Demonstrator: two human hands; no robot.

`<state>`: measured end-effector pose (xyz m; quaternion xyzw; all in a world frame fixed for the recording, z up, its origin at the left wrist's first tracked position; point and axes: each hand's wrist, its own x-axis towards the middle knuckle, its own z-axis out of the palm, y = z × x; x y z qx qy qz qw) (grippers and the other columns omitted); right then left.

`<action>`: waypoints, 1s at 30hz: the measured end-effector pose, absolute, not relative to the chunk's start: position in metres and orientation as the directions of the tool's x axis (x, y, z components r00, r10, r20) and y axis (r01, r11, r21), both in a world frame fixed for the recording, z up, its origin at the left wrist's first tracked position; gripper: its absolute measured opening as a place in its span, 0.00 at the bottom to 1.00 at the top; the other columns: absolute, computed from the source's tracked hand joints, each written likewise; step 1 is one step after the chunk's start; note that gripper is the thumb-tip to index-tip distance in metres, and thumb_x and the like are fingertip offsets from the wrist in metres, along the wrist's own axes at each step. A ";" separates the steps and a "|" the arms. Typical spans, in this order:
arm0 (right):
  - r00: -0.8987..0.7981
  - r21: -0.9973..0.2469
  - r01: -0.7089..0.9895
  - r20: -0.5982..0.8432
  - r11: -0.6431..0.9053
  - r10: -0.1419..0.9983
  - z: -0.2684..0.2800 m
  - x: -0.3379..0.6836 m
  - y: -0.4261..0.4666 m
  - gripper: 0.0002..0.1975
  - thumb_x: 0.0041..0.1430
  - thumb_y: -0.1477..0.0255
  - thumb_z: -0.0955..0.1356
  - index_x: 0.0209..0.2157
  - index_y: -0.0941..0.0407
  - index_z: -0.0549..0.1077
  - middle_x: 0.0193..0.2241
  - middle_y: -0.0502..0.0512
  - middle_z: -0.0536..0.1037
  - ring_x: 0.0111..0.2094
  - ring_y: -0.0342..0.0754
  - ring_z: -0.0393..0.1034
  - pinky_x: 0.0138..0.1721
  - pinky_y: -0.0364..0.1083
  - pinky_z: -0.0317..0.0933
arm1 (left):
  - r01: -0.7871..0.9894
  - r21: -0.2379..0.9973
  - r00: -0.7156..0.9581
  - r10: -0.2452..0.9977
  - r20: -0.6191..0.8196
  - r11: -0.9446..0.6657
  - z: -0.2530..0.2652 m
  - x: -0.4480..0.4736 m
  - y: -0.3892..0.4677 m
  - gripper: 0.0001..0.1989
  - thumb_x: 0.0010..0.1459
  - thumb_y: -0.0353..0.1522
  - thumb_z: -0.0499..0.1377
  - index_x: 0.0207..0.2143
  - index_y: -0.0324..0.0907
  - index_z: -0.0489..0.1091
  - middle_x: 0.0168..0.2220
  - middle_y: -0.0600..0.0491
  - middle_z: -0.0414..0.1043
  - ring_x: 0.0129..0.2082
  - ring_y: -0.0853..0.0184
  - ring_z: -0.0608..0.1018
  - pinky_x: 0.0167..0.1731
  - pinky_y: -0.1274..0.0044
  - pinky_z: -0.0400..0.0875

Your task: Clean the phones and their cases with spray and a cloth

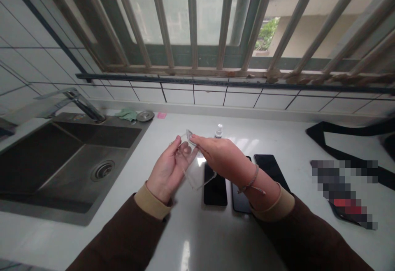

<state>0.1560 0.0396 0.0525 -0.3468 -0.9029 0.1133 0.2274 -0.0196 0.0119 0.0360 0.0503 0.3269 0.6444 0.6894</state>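
A clear phone case (200,185) is gripped along its side by my left hand (166,166), its thumb up and its fingers behind the see-through plastic. My right hand (225,158), with a braided bracelet at the wrist, presses a small pale grey cloth (190,137) to the upper end of the case. Most of the cloth is hidden under its fingers. Below the hands lie a dark phone (215,191), a second dark phone (241,202) partly covered by my right wrist, and a third phone (270,167). Behind my right hand stands a small spray bottle (219,131) with a white top.
To the left is a steel sink (123,137) with a chrome faucet (83,104). A green cloth (127,114), a round metal lid (145,116) and a pink piece (161,115) lie behind it. A black strap (335,145) and a blurred-out item (342,188) lie right. Window bars (191,28) rise behind.
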 end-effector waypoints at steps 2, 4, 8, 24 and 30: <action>-0.687 -0.404 0.555 0.270 0.727 0.674 0.055 0.155 0.039 0.19 0.75 0.80 0.65 0.62 0.58 0.77 0.57 0.63 0.85 0.52 0.54 0.84 0.54 0.50 0.76 | -0.871 0.483 -0.137 0.901 -0.410 0.087 0.036 -0.023 0.015 0.17 0.78 0.32 0.55 0.31 0.39 0.71 0.29 0.51 0.76 0.30 0.68 0.82 0.43 0.71 0.84; -0.689 -0.470 0.538 0.233 0.700 0.686 0.057 0.155 0.038 0.18 0.76 0.79 0.64 0.60 0.56 0.80 0.52 0.60 0.87 0.49 0.52 0.85 0.52 0.48 0.74 | -0.872 0.490 -0.226 0.878 -0.421 0.010 0.034 -0.029 0.018 0.19 0.78 0.35 0.56 0.30 0.41 0.68 0.29 0.52 0.75 0.30 0.68 0.82 0.40 0.72 0.84; -0.615 -0.626 0.512 0.211 0.588 0.760 0.056 0.156 0.038 0.15 0.76 0.76 0.64 0.51 0.55 0.84 0.44 0.56 0.89 0.42 0.49 0.82 0.45 0.45 0.69 | -0.846 0.527 -0.332 0.852 -0.405 -0.079 0.036 -0.038 0.019 0.21 0.78 0.43 0.55 0.31 0.42 0.66 0.37 0.47 0.78 0.38 0.64 0.84 0.46 0.67 0.84; -0.424 -0.919 0.352 0.013 0.178 0.905 0.029 0.129 0.028 0.14 0.75 0.73 0.65 0.42 0.56 0.85 0.31 0.55 0.85 0.32 0.47 0.78 0.36 0.44 0.72 | -0.498 0.729 -0.579 0.806 0.123 -0.470 0.053 -0.028 0.000 0.23 0.70 0.58 0.56 0.38 0.50 0.70 0.44 0.52 0.78 0.48 0.60 0.82 0.55 0.64 0.78; -0.401 -0.963 0.055 -0.262 -0.262 0.878 0.021 0.112 0.017 0.16 0.76 0.74 0.63 0.43 0.59 0.83 0.32 0.55 0.84 0.31 0.43 0.79 0.40 0.44 0.78 | -0.242 0.703 -0.640 0.655 0.403 -0.669 0.041 -0.015 -0.009 0.16 0.75 0.52 0.53 0.46 0.53 0.68 0.53 0.52 0.75 0.54 0.62 0.78 0.57 0.70 0.75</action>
